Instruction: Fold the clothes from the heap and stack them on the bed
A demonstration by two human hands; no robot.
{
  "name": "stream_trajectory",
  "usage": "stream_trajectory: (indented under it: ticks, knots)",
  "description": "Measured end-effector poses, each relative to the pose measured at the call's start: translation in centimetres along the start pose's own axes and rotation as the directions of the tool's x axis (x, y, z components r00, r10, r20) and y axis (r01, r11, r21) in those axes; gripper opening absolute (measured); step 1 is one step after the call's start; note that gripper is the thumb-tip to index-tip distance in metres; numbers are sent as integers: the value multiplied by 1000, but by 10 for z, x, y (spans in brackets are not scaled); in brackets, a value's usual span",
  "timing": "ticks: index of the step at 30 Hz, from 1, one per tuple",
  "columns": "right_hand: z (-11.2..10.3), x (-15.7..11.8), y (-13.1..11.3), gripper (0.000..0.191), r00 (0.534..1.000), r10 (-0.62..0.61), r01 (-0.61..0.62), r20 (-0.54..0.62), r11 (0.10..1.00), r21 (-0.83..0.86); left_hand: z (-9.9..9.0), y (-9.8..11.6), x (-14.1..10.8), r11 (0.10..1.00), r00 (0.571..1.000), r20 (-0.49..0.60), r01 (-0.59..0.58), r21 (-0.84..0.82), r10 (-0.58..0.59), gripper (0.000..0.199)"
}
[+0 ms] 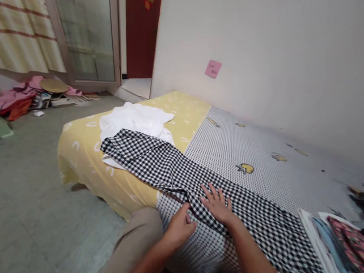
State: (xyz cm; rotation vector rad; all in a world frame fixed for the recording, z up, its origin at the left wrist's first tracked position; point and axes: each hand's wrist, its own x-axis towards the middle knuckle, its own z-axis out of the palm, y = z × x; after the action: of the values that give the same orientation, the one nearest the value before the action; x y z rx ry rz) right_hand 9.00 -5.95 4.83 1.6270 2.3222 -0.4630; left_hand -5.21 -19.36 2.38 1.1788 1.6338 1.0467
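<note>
Left hand (178,227), fingers curled at a fold, and right hand (216,204), pressed flat, lie just apart on a black-and-white gingham cloth (176,176) spread across a yellow-and-grey bed (185,114). Risk: uneven pressure could drag the cloth askew (whether the left hand actually grips cannot be told).

One left hand (178,227) and one right hand (216,203); one black-and-white gingham garment (176,176); one white cloth (135,121); one yellow-and-grey bed (95,174); one khaki trouser leg (134,238); one pink sticky note (213,68); one red door (143,27); one glass door (79,22); one round woven mat (54,86).
</note>
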Motion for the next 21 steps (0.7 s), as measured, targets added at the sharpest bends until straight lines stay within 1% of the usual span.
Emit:
stream_trajectory:
  ticks: [3,5,7,9,11,12,14,16,19,21]
  knots:
    - [0,0,1,67,1000,-3,3,6,1000,-4,-1,2,1,995,998,-33,45,-88,-48,63]
    - [0,0,0,66,1000,-10,11,3,1000,-18,-3,7,5,992,998,-30,43,-118,-46,70]
    - [-1,-1,-2,65,1000,-13,13,1,1000,-23,-4,12,9,995,999,30,19,-98,-16,62]
    - [-2,-2,-4,65,1000,-13,13,2,1000,-14,0,14,10,998,997,83,10,-59,-5,40]
    - [-4,-3,-6,65,1000,-6,6,2,1000,-1,8,13,8,999,997,69,27,-19,-25,18]
    - [-5,-4,-6,66,1000,-5,5,3,1000,8,12,11,6,999,998,47,40,-1,-40,14]
    - [-7,-6,-7,66,1000,-14,14,10,1000,22,18,5,2,998,998,-6,62,27,-61,17]
    - [-9,-8,-8,66,999,-34,33,19,999,33,20,-2,-3,997,996,-53,69,39,-67,27]
    - [-11,-10,-8,68,999,-41,40,21,998,56,17,-10,-10,998,994,-93,56,36,-53,39]
    - [-11,-9,-8,69,999,-36,35,18,996,79,12,-13,-14,998,993,-106,46,33,-42,37]
